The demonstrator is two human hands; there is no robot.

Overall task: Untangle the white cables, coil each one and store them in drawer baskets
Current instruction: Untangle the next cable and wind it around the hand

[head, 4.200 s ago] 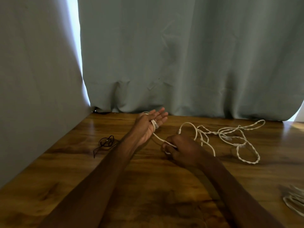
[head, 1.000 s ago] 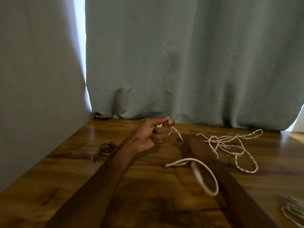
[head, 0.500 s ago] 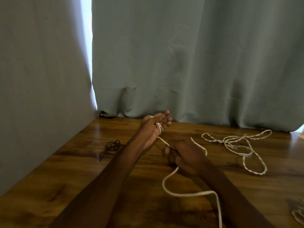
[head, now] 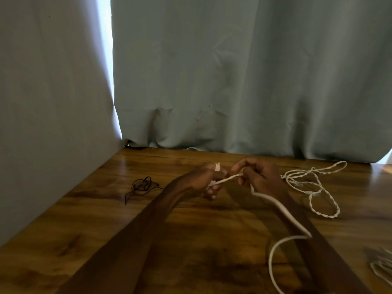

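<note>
1. Grip: the left hand [head: 203, 179] is closed around turns of the white cable [head: 284, 215], a white loop showing over one knuckle; the right hand [head: 257, 177] pinches the same cable just beside it, with a short taut run between the two.
2. Slack, nearest: from the right hand the cable falls along the right forearm and curves over the table [head: 169, 240] toward the lower edge. Risk: the trailing length may snag under the arm or kink, jerking the wound turns loose.
3. Coiled bundle [head: 381, 266], near right edge: only partly in frame, lying on the table. Risk: the sweeping slack could catch it and re-tangle the two.
4. Wound turns on the left hand: judged early in coiling. Risk: a relaxed finger lets the loops slide off; pulling too hard cinches them tight on the fingers.
5. Black cord [head: 141, 185], left, well apart: no evident hazard.
6. Twisted white cables [head: 314, 187], right, beyond the hand: not yet separated. Risk: a wide winding swing could drag a loop in.
7. Curtain [head: 233, 81], farthest: backdrop only. Drawer baskets: not in view.
</note>
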